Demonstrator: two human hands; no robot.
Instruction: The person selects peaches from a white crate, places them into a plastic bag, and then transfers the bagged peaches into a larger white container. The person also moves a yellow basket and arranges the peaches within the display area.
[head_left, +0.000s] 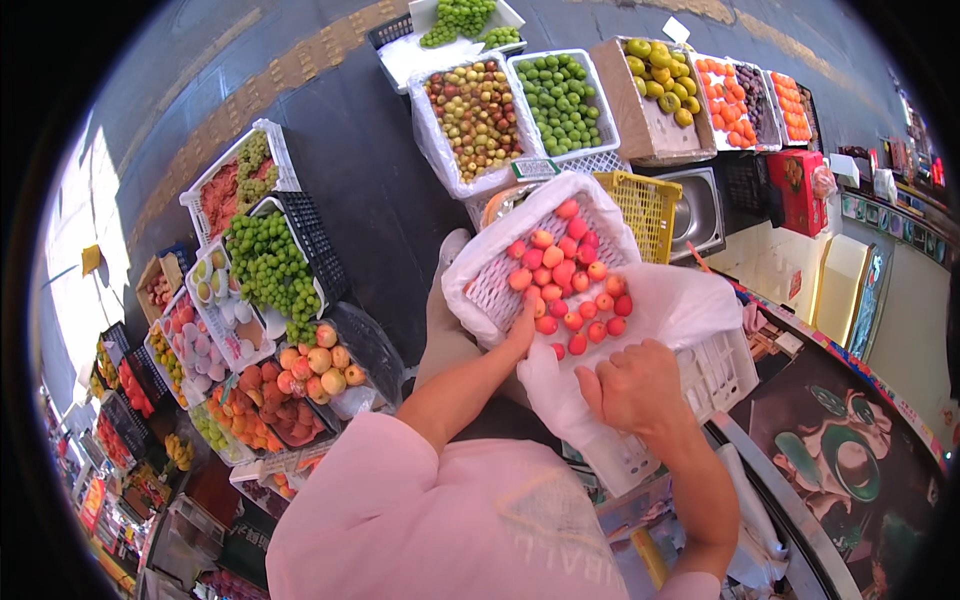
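A white plastic basket (495, 296) lined with thin plastic film holds small red-orange fruits (564, 262), with part of its woven bottom bare. My left hand (521, 322) reaches over the near edge, its fingertips against the fruits; whether it grips one cannot be told. Over the near right corner, my right hand (634, 386) is closed with the thumb out, at the loose plastic film (675, 304). Its fingers are curled out of sight, so a hold on the film is not certain. Beneath the film stands a white slotted crate (727, 375).
Ahead are crates of jujubes (472, 120) and green fruits (559, 101), a yellow crate (649, 214) and a steel basin (694, 210). Green grapes (274, 262) and pomegranates (322, 367) stand to the left. A counter edge (795, 499) runs along the right.
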